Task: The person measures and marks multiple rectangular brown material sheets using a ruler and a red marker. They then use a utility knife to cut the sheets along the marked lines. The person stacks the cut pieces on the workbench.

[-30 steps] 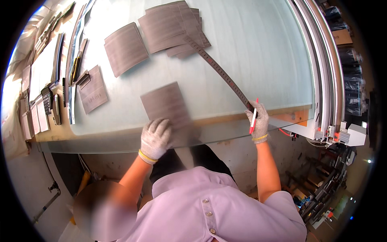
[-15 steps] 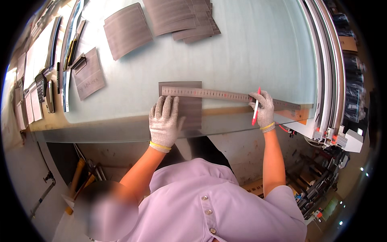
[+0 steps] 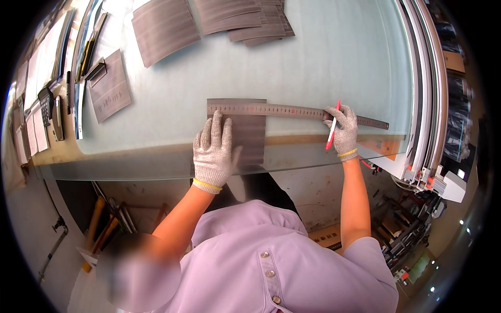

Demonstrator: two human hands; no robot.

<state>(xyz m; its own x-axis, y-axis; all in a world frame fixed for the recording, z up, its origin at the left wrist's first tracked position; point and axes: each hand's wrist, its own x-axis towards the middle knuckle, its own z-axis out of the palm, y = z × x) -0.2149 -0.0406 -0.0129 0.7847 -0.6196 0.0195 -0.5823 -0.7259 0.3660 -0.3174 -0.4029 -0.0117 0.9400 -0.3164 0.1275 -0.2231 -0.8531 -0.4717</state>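
A thin steel ruler (image 3: 282, 110) lies across the upper part of a dark grey-brown rectangular sheet (image 3: 249, 140) near the table's front edge. Its left end is level with the sheet's left edge, while the right end runs far past the sheet. My left hand (image 3: 213, 151), in a knitted glove with a yellow cuff, lies flat with fingers stretched over the sheet, a fingertip at the ruler's lower edge. My gloved right hand (image 3: 344, 134) holds a red-and-white pen (image 3: 332, 130) between its fingers. Those fingertips also touch the ruler's right part.
Stacks of similar sheets (image 3: 166, 31) lie at the far side of the glass-like table (image 3: 334, 57). To the left are a sheet with a black clip (image 3: 110, 88), a calculator (image 3: 46, 104) and a stapler (image 3: 58, 119). A metal rail (image 3: 425, 94) borders the right side.
The ruler has slid slightly left on the sheet, its left end now level with the sheet's edge, and has moved a little upward. Both hands keep their places on it. The whole view has shifted slightly.
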